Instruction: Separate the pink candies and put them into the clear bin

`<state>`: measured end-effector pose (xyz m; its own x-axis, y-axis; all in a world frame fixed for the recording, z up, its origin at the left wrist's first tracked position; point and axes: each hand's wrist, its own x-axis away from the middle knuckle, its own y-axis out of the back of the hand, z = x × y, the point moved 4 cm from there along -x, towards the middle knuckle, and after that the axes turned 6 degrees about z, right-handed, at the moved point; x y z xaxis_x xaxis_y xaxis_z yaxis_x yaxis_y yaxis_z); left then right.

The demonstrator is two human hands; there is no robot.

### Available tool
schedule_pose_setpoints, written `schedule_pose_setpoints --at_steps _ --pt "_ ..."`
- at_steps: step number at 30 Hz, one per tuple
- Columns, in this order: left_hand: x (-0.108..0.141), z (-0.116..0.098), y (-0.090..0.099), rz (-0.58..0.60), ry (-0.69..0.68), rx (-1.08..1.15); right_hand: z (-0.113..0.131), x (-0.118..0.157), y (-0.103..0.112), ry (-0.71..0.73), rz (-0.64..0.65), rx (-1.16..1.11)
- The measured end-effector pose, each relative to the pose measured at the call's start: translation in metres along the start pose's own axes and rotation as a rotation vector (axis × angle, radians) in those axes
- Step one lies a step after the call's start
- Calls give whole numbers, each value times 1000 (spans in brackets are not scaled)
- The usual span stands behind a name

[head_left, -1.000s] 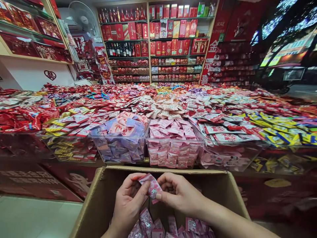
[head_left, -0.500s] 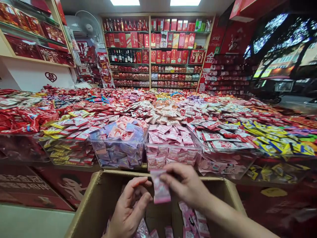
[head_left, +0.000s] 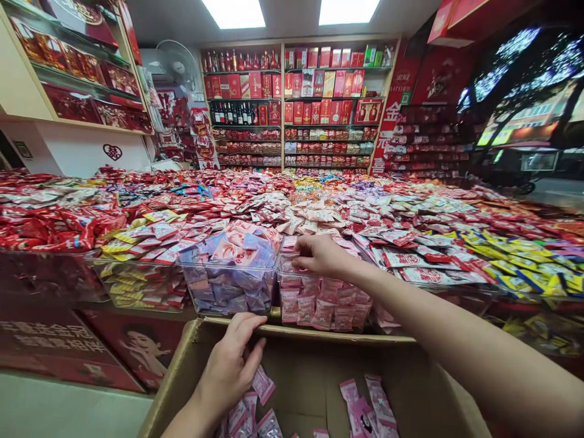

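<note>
My right hand [head_left: 323, 255] reaches over the clear bin [head_left: 365, 322] of pink candy packets [head_left: 322, 313]. Its thumb and fingertips are closed at the bin's left side, where a pink candy packet [head_left: 288, 260] shows at the tips, partly covered by the fingers. My left hand [head_left: 232, 359] hangs inside the cardboard box [head_left: 319, 333], fingers curved, fingertips close to the far rim. Thumb and forefinger are apart there, with nothing visible between them; the palm is hidden. Loose pink packets [head_left: 371, 407] lie on the box floor, one [head_left: 263, 384] just below my left thumb.
Left of the pink bin stands a bin of lilac packets [head_left: 228, 286]; on its right are white-and-red packets [head_left: 410, 258]. Yellow-and-blue packets [head_left: 529, 261] lie farther right. Heaps of wrapped sweets [head_left: 255, 188] stretch back to shelves of boxes and bottles [head_left: 283, 85].
My right hand has moved up and forward from above the box to the pink bin, carrying the packet. My left hand has stayed in the box, shifting slightly left. The view has tilted up slightly.
</note>
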<state>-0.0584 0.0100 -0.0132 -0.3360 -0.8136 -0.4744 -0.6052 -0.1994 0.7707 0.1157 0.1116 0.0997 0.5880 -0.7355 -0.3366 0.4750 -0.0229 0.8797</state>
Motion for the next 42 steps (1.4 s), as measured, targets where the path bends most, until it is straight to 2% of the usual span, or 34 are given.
schedule_pose_setpoints --at_steps 8,16,23,28,36,42 --pt "2 0 -4 -2 22 -18 10 -2 -4 90 38 206" --pt "1 0 -5 -41 8 -45 8 -11 -5 63 151 214" --pt "4 3 -6 -35 7 -52 14 -13 -5 31 176 247" --pt "3 3 -7 -48 -2 -65 11 -15 -5 -1 325 208" --pt "2 5 -8 -36 -7 -48 3 -18 -13 111 566 106" --pt "2 4 -8 -70 -30 -78 2 -20 -12 65 725 123"
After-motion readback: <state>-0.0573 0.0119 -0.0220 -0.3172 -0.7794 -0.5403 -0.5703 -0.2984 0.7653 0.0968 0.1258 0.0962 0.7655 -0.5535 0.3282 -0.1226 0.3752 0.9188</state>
